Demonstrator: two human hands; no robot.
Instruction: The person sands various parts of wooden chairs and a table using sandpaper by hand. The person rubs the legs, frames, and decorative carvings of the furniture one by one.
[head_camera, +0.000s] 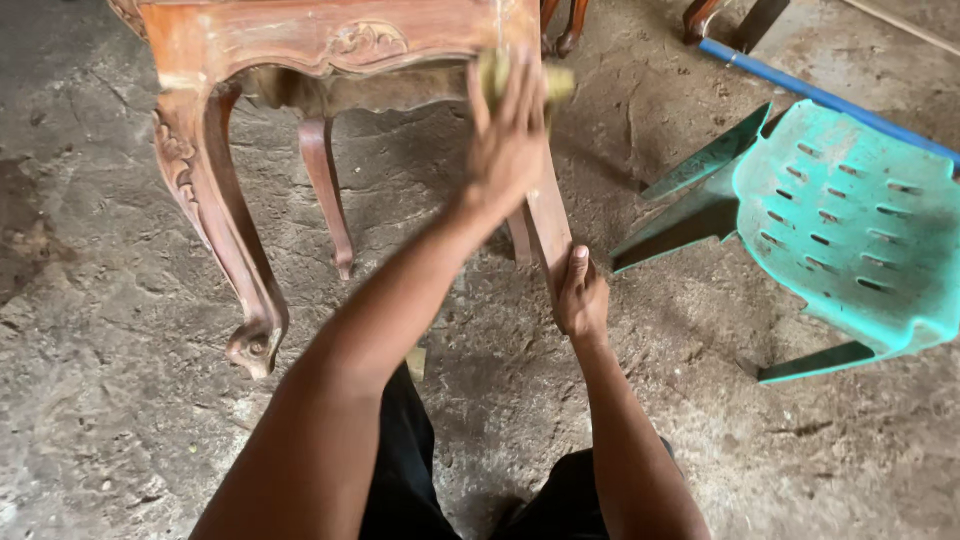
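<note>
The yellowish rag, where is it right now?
In the head view, the yellowish rag is near the top middle, under the left hand, pressed against the carved wooden table.

Teal plastic chair (850, 220) tipped on its side at right, slotted seat facing up, legs pointing left & near. Blue pole (820, 97) runs diagonally behind it, far right, touching or just over the chair's top edge; can't tell which. Dark wooden furniture legs (562, 25) at far centre, more (725, 20) far right by the pole's upper end. Pale thin strip (900, 25) in far right corner. Floor (120, 440) is rough, cracked grey concrete w/ dust & sandy patches, darker stain at left. Small tan scrap (415, 362) on floor near centre.
</note>
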